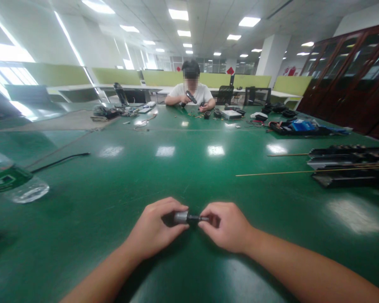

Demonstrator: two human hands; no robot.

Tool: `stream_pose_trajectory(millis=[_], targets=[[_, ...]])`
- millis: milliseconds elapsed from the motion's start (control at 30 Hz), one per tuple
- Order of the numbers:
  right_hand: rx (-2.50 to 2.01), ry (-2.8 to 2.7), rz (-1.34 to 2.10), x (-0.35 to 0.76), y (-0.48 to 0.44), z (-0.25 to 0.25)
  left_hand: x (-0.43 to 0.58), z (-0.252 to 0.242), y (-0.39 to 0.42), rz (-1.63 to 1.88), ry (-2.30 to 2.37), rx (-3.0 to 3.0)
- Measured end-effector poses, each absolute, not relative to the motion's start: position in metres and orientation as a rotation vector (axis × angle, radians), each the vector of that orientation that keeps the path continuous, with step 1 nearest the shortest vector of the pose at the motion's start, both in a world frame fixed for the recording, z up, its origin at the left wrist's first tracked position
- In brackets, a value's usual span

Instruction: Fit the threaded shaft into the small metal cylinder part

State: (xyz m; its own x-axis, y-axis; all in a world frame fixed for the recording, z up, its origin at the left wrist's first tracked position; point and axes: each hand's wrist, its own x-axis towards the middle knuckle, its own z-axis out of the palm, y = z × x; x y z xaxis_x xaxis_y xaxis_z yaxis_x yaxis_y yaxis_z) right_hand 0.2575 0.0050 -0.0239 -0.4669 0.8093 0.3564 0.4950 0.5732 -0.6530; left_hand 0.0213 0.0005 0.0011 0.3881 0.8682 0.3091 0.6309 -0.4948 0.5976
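Right at the near edge of the glossy green table [183,168], the left hand [154,229] pinches the silver-grey metal end of a small cylindrical part [181,217] between thumb and fingers, while the right hand [227,227] closes its fingertips on the thin dark shaft [198,218] that sticks out of it. The piece sits between the two hands, low over the tabletop, lying roughly level. Judging by the grips, this is a fitting or twisting of the two halves; it would go best with both held on one straight line, the left hand steady and the right hand turning, wrists resting on the table so nothing slips.

Further out on the left lies a clear plastic water bottle with a green label [15,181], and beyond it a loose black cable [61,160]. On the right are stacked black elongated trays [347,164], with thin brass-coloured rods [303,171] running alongside them. At the far end another person in a white T-shirt [191,92] sits holding a dark handheld tool [191,97], among scattered small parts and boxes.
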Motion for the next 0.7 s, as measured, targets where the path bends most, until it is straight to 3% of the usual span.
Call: stream_pose_trajectory(millis=[700], targets=[[-1.103,-2.112,0.616,0.2564,0.0028,-0.0203,0.0179,0.0013,0.0055,0.906,1.335,2.275]])
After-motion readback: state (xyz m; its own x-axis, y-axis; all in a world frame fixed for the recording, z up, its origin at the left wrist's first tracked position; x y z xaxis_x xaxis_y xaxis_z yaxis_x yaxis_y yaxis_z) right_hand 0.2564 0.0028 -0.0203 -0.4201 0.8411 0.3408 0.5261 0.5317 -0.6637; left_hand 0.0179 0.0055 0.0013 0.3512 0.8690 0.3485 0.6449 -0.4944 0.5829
